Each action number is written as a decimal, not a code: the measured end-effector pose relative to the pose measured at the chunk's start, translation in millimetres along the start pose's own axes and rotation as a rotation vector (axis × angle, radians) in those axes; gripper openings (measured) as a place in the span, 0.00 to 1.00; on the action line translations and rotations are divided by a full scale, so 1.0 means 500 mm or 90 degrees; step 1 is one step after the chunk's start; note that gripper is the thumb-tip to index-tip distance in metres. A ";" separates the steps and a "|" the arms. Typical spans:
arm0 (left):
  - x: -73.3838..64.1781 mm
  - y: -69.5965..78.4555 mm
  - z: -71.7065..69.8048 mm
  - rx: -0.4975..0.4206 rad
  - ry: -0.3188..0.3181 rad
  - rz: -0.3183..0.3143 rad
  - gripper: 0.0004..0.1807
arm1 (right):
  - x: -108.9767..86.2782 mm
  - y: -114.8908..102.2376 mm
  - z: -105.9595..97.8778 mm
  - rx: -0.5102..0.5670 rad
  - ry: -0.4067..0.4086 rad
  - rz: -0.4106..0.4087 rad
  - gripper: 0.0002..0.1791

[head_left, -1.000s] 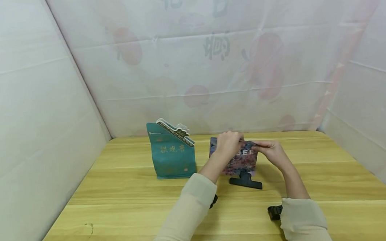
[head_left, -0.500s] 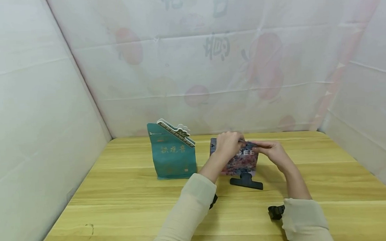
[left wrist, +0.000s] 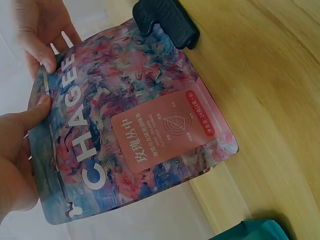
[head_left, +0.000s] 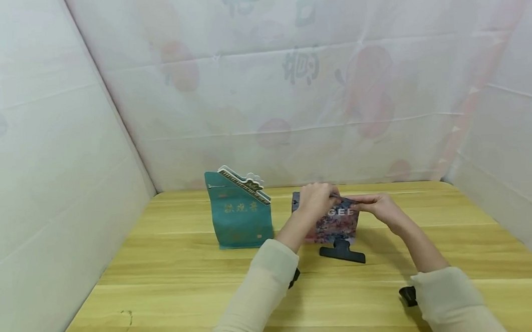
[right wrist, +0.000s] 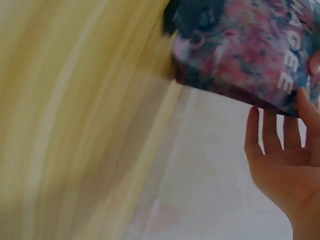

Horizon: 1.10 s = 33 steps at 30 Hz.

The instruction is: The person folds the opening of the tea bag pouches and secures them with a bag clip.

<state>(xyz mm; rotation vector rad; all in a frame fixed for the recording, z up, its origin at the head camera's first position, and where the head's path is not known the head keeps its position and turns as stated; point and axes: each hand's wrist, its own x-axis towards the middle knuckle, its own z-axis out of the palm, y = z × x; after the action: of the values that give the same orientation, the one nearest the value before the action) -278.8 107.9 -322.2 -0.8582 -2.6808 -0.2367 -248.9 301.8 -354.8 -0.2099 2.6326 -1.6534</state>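
Note:
A pink, blue and purple tea pouch (left wrist: 125,100) lettered CHAGEE stands upright behind a black bag clip. My left hand (head_left: 315,201) pinches its top edge left of the middle, with the thumb (left wrist: 37,112) on the front near the seal strip. At the top right corner, my right hand (head_left: 381,210) pinches the same edge between thumb and fingers. Its other fingers extend behind the pouch in the right wrist view. The black clip (head_left: 342,252) lies on the table against the pouch's foot, held by neither hand.
To the left stands a teal tea pouch (head_left: 239,220), its slanted top corner held by a decorated white-and-black clip (head_left: 246,184). Small black objects (head_left: 408,296) show beside both sleeves. White printed cloth (head_left: 271,100) walls the wooden table (head_left: 174,301).
My right forearm has swung outward to the right, while its fingers stay on the pouch's corner. My left hand keeps its place. The whole head view shifts slightly.

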 end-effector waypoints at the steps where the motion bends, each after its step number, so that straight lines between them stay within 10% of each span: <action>1: 0.001 0.000 -0.001 -0.003 -0.003 0.002 0.08 | 0.000 0.001 -0.001 -0.003 0.000 -0.005 0.24; 16: 0.005 -0.020 0.008 -0.023 -0.038 0.041 0.15 | 0.002 0.027 0.031 0.009 0.103 -0.266 0.12; 33: 0.007 -0.004 -0.004 -0.037 -0.055 -0.013 0.19 | -0.026 -0.016 0.038 -0.033 0.100 -0.256 0.12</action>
<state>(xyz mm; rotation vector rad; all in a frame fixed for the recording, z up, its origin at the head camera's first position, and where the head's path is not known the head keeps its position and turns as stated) -282.4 107.6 -319.2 -0.8763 -2.7760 -0.2902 -233.6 283.1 -356.5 -0.6772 2.8998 -1.7710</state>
